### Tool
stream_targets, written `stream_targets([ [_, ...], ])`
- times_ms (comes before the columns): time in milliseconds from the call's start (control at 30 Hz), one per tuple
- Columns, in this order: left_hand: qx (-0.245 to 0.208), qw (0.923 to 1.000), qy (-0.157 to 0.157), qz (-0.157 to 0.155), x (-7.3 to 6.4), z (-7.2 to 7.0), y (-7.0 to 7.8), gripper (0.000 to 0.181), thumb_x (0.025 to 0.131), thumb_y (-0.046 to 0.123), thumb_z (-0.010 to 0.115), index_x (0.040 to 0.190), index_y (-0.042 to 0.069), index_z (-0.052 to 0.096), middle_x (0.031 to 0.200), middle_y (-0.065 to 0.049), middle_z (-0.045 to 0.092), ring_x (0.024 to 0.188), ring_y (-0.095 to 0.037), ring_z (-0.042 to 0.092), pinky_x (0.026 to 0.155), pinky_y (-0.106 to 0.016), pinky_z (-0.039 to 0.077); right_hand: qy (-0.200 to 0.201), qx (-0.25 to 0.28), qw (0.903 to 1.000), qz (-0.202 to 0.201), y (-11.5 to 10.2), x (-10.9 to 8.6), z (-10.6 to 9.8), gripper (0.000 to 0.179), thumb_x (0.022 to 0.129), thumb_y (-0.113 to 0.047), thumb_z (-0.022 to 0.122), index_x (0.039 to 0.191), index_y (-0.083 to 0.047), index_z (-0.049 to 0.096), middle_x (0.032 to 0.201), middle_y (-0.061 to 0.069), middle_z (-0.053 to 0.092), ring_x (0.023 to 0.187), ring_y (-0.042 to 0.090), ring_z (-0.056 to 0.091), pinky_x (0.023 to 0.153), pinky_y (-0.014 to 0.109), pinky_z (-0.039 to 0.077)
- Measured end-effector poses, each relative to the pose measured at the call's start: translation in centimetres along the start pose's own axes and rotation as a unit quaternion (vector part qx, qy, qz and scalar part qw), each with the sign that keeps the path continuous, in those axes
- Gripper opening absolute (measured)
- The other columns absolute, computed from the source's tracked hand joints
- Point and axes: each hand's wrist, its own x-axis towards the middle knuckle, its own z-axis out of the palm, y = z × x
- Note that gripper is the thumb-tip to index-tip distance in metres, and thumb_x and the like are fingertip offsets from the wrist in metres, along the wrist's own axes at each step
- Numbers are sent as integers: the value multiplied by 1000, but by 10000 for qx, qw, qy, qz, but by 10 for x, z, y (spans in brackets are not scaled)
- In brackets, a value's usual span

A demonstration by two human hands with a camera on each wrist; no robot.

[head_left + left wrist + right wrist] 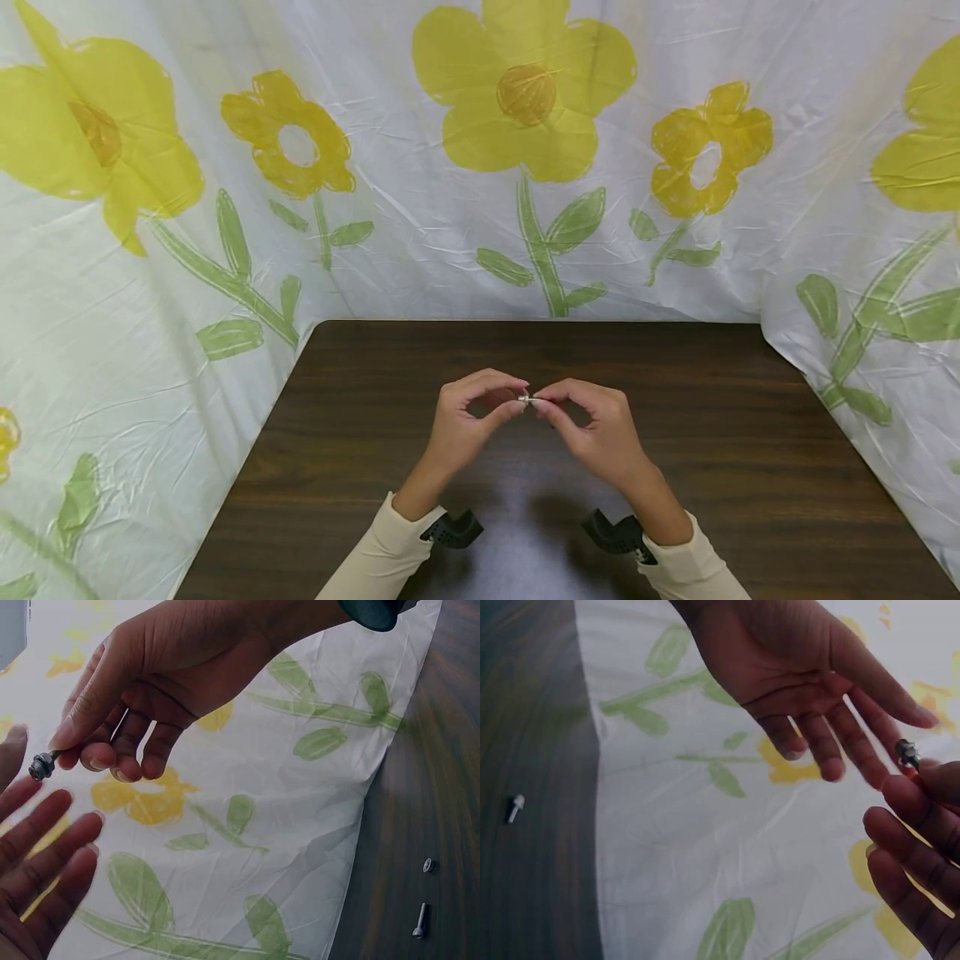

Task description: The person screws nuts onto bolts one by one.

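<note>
I'd worry that the small, ridged, silvery metal fastener [43, 766], held above the dark brown wood-grain table [697, 367] only by the pinching right hand [602, 425], could slip if the left hand [459, 421], thumb and forefinger parted around its thick end, knocks it sideways.

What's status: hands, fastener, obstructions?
Right hand pinching small metal fastener. Left hand close by, not pinching. Loose screw, small round part on table, not in the way.
</note>
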Motion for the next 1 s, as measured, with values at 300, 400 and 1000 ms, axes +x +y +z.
stream_targets([
  [300,46,9988,-43,492,1,-1,-3,32,69,-24,80,93,-5,73,91,-17,70,77,-25,68,59,-34,58,-12,24,10000,-6,0,0,0,25,80,11,79,96,-8,74,80,3,73,67,16,69,66,22,57],
  [400,119,9988,-47,471,1,-1,-2,29,70,-23,79,92,-5,74,89,-16,71,80,-22,68,59,-37,58,-25,56,10000,22,0,-1,0,18,85,5,78,97,-8,74,80,5,73,67,17,69,67,22,57],
  [1000,-44,9999,26,104,-1,1,-6,18,79,-21,74,92,-8,73,83,-17,72,65,-26,70,60,-30,59,-170,35,9996,221,4,-2,0,6,92,-3,75,96,-7,74,81,2,72,64,15,66,63,19,55],
])
